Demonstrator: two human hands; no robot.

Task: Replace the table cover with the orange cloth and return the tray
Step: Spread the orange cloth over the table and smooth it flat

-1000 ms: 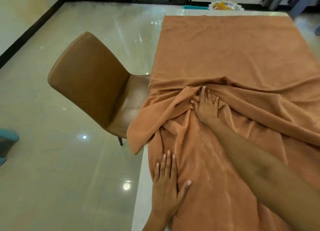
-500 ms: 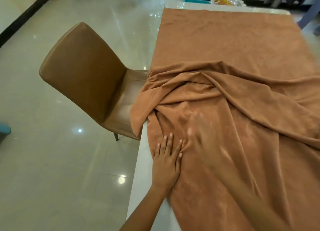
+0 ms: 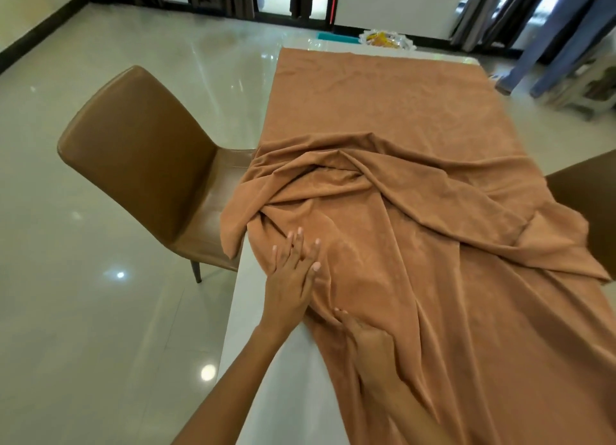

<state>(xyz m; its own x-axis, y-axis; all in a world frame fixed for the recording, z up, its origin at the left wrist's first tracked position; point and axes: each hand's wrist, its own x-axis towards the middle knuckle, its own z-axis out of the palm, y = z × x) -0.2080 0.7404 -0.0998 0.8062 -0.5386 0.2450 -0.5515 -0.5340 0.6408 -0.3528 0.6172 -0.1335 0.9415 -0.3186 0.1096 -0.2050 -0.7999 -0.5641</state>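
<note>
The orange cloth covers most of the white table. Its far half lies flat; the near half is bunched in thick folds, and one corner hangs off the left edge over a chair. My left hand lies flat on the cloth near the table's left edge, fingers straight and spread. My right hand, blurred by motion, lies palm down on the cloth just behind it. A tray with yellow contents sits at the table's far end.
A brown chair stands at the table's left side, its seat under the hanging cloth corner. Another brown chair shows at the right edge. A teal object lies beside the tray. A person in jeans stands at the far right.
My right hand has pulled back from the folds at the middle toward me and the left edge. My left hand slid forward along the cloth. The bunched folds have shifted.
</note>
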